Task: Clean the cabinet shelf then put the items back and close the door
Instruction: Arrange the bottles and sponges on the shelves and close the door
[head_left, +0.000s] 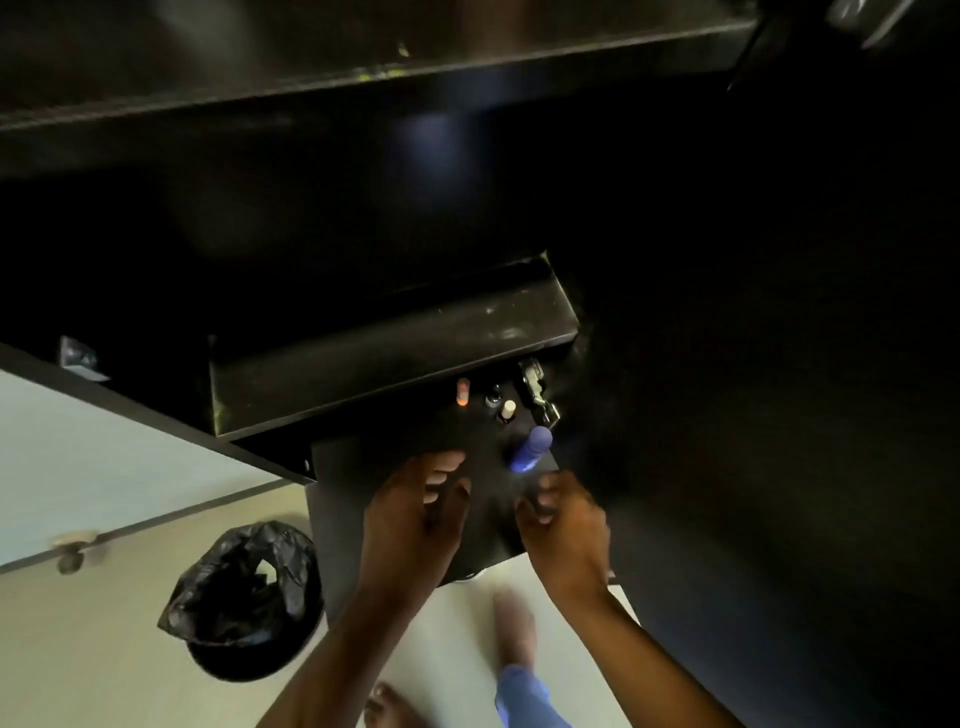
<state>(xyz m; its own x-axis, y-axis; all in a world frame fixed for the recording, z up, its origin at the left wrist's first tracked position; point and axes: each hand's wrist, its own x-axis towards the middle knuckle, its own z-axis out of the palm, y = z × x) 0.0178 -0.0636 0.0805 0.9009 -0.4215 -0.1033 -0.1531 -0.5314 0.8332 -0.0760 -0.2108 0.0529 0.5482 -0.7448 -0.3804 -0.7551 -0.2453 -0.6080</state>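
Observation:
Low in the dark cabinet, a black shelf (363, 467) carries a blue bottle (531, 449), a small white-capped bottle (507, 410), a small orange-and-pink item (462, 391) and a dark item (492, 397). My left hand (415, 514) hovers over the shelf's front with its fingers loosely curled, and nothing shows in it. My right hand (566, 525) is just below the blue bottle, fingers curled at the shelf's edge. The dim light hides whether it holds anything.
A black box-like shelf (395, 343) sits above the items, with a metal hinge (537, 389) at its right end. A bin lined with a black bag (244, 597) stands on the pale floor to the left. My feet (514, 629) are below.

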